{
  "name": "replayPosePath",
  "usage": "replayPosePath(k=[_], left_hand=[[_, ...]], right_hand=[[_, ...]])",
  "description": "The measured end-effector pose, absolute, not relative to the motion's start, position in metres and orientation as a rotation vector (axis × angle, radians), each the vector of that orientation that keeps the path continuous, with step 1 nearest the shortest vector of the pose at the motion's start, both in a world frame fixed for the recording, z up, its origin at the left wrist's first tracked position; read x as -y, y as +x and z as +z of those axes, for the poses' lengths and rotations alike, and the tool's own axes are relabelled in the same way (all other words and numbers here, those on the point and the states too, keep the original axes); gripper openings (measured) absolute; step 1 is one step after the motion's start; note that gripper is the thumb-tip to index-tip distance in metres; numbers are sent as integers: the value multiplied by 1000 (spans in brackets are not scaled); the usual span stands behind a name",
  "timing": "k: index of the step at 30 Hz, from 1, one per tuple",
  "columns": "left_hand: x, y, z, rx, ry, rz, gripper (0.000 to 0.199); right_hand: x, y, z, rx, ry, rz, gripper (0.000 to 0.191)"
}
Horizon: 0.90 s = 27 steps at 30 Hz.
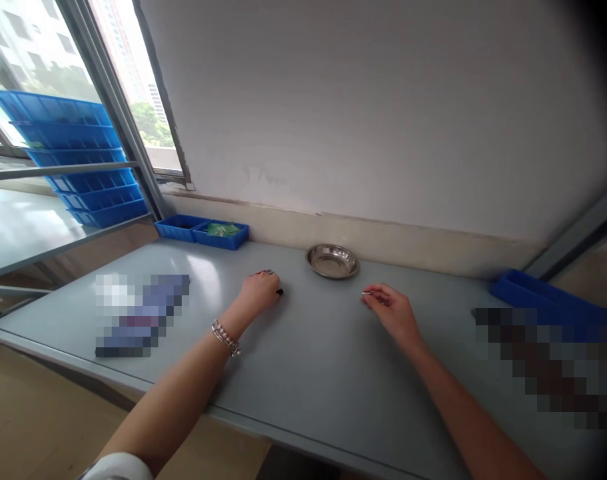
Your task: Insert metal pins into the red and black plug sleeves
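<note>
My left hand (261, 293), with a beaded bracelet at the wrist, is closed over the grey table (303, 373). It grips a small dark object (280, 292) whose end sticks out on the right; the rest is hidden by the fingers. To the right, my right hand (390, 310) pinches a tiny shiny piece (366, 293) between thumb and fingertips. A round metal dish (332, 261) stands beyond and between the hands, touched by neither.
Two small blue bins (221, 235) sit at the back left, one holding green items. Stacked blue bins (90, 160) stand on the left shelf. Pixelated items lie at both sides. Another blue bin (533, 293) is at the right, and a wall rises behind.
</note>
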State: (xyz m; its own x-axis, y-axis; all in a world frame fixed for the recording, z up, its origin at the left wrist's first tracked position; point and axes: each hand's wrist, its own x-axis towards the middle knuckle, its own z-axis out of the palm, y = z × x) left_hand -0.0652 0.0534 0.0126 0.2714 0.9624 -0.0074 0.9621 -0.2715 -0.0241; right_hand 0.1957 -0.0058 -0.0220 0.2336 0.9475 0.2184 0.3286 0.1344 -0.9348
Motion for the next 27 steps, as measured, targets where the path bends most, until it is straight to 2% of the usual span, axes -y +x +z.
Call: replayPosePath(k=[4, 8, 15, 27], left_hand=[[-41, -46, 15, 1707, -2574, -47, 14], [-22, -25, 11, 1334, -2883, -287, 17], [-1, -11, 12, 1098, -3055, -474, 19], [-7, -14, 3, 1048, -2985, -605, 21]], right_hand=[[9, 188, -19, 1239, -1355, 946, 25], [16, 174, -18, 1255, -1251, 1123, 23], [23, 163, -16, 1353, -1247, 1117, 24], [22, 165, -16, 1370, -1261, 1075, 21]])
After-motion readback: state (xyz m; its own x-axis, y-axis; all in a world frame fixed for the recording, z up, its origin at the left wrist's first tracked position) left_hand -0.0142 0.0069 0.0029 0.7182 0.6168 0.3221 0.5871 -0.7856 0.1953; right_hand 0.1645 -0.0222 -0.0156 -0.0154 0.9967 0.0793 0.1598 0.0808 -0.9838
